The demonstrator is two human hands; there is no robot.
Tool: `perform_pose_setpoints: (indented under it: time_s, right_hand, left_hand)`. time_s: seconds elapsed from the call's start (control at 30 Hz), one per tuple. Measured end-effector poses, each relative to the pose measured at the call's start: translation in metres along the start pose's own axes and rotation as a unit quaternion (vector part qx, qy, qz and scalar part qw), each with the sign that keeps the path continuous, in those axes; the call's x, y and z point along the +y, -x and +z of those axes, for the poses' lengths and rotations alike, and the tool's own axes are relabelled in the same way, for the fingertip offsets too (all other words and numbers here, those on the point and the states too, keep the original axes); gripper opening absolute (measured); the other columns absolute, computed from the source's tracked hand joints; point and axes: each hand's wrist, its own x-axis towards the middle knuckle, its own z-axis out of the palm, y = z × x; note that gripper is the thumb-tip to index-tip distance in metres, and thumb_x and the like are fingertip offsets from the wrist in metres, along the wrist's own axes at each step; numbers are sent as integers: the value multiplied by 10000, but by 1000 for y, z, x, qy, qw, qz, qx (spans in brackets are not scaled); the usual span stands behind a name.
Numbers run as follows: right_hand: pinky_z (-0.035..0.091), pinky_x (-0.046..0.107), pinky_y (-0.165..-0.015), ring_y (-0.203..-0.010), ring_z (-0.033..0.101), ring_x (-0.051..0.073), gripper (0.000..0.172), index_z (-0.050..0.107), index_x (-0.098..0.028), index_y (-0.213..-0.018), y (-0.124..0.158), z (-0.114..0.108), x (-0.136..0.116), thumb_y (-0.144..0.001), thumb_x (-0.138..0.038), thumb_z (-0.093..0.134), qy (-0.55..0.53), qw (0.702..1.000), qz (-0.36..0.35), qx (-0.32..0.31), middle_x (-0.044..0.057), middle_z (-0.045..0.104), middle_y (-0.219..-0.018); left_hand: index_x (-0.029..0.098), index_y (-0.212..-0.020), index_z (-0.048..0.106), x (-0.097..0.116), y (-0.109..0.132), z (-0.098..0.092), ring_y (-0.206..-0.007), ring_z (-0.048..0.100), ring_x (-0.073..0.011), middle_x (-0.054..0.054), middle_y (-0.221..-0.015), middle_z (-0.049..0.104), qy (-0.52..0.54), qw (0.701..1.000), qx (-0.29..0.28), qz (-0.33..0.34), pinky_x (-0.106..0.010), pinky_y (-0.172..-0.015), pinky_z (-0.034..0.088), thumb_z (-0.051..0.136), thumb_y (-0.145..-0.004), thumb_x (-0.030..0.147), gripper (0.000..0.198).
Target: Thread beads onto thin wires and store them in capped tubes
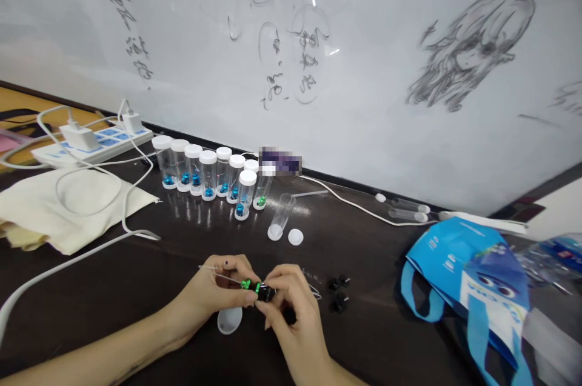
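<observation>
A small green-and-black cylindrical part [251, 285] is held between both hands, with thin metal wires running out of its left end. My left hand [222, 289] is closed on the green end, thumb below and fingers above. At the black end, the fingertips of my right hand [291, 301] pinch the part. Just under my left hand lies a small white round dish or cap [230, 320]. Right of my right hand, several small black pieces [339, 301] rest on the dark table [182, 337]. Some thin wire shows behind the right fingers.
Several clear tubes [208, 177] with white caps stand in back, most holding blue parts, one a green part. An uncapped tube [282, 216] and a white cap [295, 237] are nearer. A blue bag [468, 283] lies right; a power strip [104, 140] and cream cloth [68, 204] left.
</observation>
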Motion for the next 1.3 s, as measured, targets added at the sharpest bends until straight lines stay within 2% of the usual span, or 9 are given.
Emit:
perform_pose_setpoints:
  time_s: [0.13,0.3,0.47,0.67,0.8,0.9,0.97,1.07,1.3]
  right_hand:
    - [441,251,-569,-581,542,84,31,614,-221,-918,1,0,0,-920,-206,587,0,1000,-2,-11,21,539,-1022]
    - [444,241,-555,-565,532,70,107,607,-238,-985,1,0,2,-916,-162,578,10,1000,-9,-7,20,524,-1064]
    - [449,251,-587,-597,550,83,58,605,-228,-963,1,0,1,-930,-194,573,6,1000,-12,-18,20,535,-1037]
    - [447,232,-539,-560,530,67,160,597,-248,-997,2,2,3,-905,-121,566,3,1000,-27,-2,12,524,-1050]
    - [454,252,-574,-592,545,86,34,605,-222,-929,2,0,0,-930,-219,571,-3,1000,-13,-14,21,534,-1020]
    - [461,257,-578,-596,550,88,100,604,-215,-896,2,-1,-1,-955,-243,528,-7,1000,-4,-19,27,525,-1033]
    - [462,250,-570,-574,541,75,68,604,-229,-949,2,0,1,-942,-204,541,0,1000,-7,-12,23,518,-1057]
    - [465,240,-564,-557,533,61,121,598,-246,-1002,2,0,2,-921,-164,560,10,1000,-15,-6,18,508,-1085]
    - [462,248,-576,-596,560,74,75,585,-215,-934,0,0,-2,-951,-254,523,0,999,22,-22,35,485,-1116]
  left_hand:
    - [176,-730,767,0,0,0,-665,533,-123,8,-699,596,-2,1000,-3,3,-219,-596,409,850,-633,177,128]
    - [176,-731,759,0,1,0,-643,524,-111,17,-690,585,2,1000,-2,-5,-215,-589,404,843,-647,171,119]
    - [175,-738,766,0,1,0,-665,537,-116,13,-697,593,6,1000,-8,1,-211,-604,413,847,-639,169,129]
    - [171,-731,756,-1,0,0,-658,546,-117,13,-701,600,14,1000,-6,-9,-213,-597,419,847,-641,174,127]
    - [171,-732,766,-2,0,0,-655,536,-110,15,-692,594,13,1000,-10,1,-205,-595,413,849,-636,171,127]
    - [169,-740,767,-3,0,-1,-671,544,-116,11,-704,601,10,1000,-13,1,-209,-605,419,850,-636,165,133]
    - [167,-737,761,-4,0,-2,-669,549,-117,10,-708,605,10,1000,-10,-5,-212,-605,422,844,-644,163,124]
    - [165,-743,754,-5,1,-4,-661,549,-116,12,-709,605,13,1000,-8,-9,-214,-599,423,840,-655,166,122]
    - [174,-747,759,-4,0,-1,-679,541,-115,15,-713,600,11,1000,-18,8,-210,-611,422,839,-658,163,120]
